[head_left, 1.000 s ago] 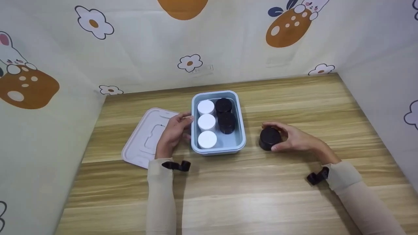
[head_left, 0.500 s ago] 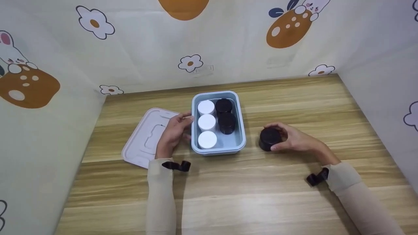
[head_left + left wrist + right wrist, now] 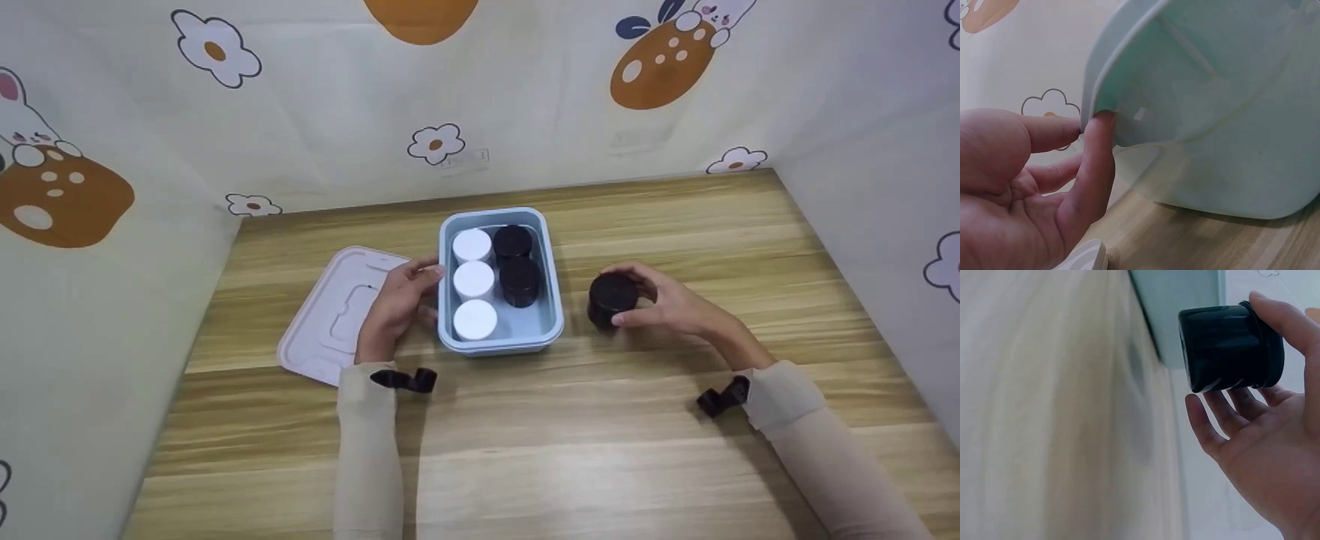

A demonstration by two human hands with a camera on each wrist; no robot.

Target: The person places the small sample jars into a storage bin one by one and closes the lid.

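My right hand (image 3: 667, 304) grips a black jar (image 3: 613, 294) with a black screw lid, fingers on its far side and thumb on its near side. In the right wrist view the jar (image 3: 1224, 349) is raised off the table. My left hand (image 3: 397, 304) pinches the left rim of a light blue plastic box (image 3: 517, 346); the left wrist view has thumb and finger on either side of that rim (image 3: 1109, 62). Inside the box, three white-topped jars (image 3: 475, 280) stand in a left column. Two black jars (image 3: 519, 279) fill the back of the right column.
A pale pinkish-white box lid (image 3: 315, 341) lies on the wooden table (image 3: 570, 450) left of the box, partly under my left hand. Cloth walls (image 3: 540, 90) printed with flowers and rabbits enclose the back and sides.
My right hand has lifted the black jar from the table and shifted it slightly left and back. The left hand and the box have stayed in place.
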